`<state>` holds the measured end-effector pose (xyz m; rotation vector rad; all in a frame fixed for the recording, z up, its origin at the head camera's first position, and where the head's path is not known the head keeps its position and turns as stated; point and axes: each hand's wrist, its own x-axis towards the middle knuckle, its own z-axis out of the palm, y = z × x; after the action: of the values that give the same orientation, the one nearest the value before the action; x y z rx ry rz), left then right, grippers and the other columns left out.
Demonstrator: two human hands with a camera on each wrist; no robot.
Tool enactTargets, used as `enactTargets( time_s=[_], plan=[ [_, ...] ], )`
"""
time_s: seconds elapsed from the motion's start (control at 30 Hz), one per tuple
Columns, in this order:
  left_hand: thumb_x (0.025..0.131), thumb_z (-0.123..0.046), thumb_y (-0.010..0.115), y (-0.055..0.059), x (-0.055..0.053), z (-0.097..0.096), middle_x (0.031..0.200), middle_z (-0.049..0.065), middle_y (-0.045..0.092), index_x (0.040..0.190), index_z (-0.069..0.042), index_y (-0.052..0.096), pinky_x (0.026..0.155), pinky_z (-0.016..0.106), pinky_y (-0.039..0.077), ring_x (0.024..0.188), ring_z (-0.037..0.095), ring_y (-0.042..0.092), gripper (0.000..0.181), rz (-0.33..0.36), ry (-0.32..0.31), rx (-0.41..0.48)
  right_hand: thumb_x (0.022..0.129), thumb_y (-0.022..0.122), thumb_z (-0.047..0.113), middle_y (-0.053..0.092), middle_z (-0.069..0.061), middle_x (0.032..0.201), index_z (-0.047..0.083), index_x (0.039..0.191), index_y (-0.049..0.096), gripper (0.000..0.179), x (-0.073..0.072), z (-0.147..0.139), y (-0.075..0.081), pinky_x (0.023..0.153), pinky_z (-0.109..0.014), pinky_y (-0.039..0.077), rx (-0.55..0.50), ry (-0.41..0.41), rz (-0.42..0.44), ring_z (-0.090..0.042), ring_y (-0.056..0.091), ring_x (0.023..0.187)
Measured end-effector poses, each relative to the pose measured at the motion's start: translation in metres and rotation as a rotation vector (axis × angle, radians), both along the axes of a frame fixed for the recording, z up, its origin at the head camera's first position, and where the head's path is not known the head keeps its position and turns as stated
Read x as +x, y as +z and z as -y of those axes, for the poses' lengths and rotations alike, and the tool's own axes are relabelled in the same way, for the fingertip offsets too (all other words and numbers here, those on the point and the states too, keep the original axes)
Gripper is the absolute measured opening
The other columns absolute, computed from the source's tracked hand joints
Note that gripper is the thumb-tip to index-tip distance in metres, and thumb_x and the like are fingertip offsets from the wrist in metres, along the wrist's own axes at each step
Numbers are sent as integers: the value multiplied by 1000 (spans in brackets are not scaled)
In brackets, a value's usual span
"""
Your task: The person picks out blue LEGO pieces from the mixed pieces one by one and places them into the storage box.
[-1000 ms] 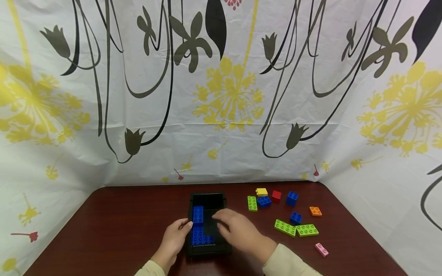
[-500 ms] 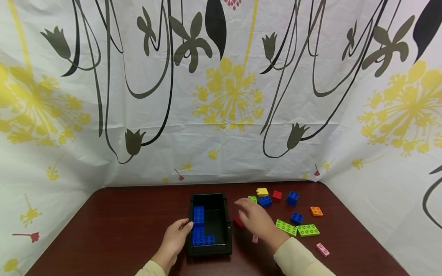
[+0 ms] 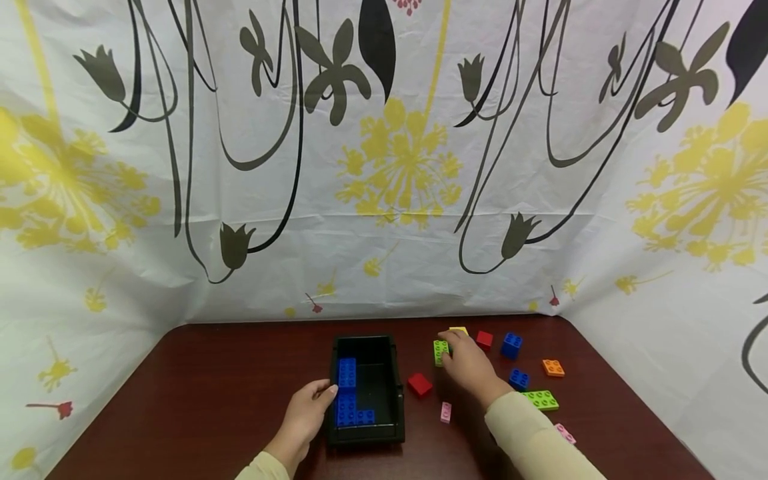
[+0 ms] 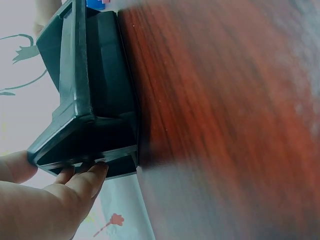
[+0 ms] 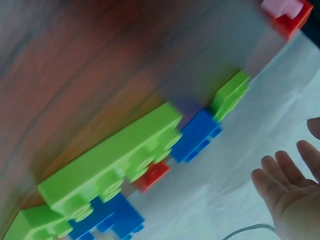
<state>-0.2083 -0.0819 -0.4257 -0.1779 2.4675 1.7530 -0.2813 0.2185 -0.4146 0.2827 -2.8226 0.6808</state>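
On the left, my left hand (image 3: 306,413) holds the side wall of a black plastic bin (image 3: 366,437). In the left wrist view its thumb and fingers pinch the bin's rim (image 4: 75,115). Blue toy bricks (image 3: 347,373) line the bin's left side. My right hand (image 3: 468,363) hovers over the back right bricks, its fingertips near a lime brick (image 3: 441,353) and a partly covered yellow brick (image 3: 459,329). With fingers extended and parted, it holds nothing in the right wrist view. It covers the area where a blue brick lay.
Between bin and right arm lie a red brick (image 3: 420,385) and a small pink brick (image 3: 446,412). Farther right are another red brick (image 3: 484,340), blue bricks (image 3: 512,345), an orange brick (image 3: 553,368) and a long lime brick (image 3: 541,400). A patterned cloth (image 3: 384,267) hangs behind the table.
My right hand has moved from over the bin toward the back right bricks. This uncovers the red and pink bricks beside the bin. My left hand stays on the bin.
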Motion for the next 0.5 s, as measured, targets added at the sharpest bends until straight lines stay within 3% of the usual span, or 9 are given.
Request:
enactTargets(
  time_s=[0.3, 0.5],
  plan=[
    [101, -31, 52, 0, -1, 0, 141, 30, 43, 139, 7, 44, 97, 58, 44, 128, 49, 39, 54, 9, -2, -8, 84, 59, -5, 47, -28, 137, -4, 131, 55, 48, -15, -21, -4, 96, -54, 47, 161, -9, 82, -44, 47, 126],
    [101, -29, 52, 0, 0, 1, 141, 30, 43, 138, 8, 45, 97, 58, 44, 128, 49, 40, 53, 0, 0, -4, 87, 53, -9, 44, -27, 139, -3, 134, 53, 48, -23, -27, -8, 98, -56, 45, 231, -10, 175, -44, 44, 128]
  ],
)
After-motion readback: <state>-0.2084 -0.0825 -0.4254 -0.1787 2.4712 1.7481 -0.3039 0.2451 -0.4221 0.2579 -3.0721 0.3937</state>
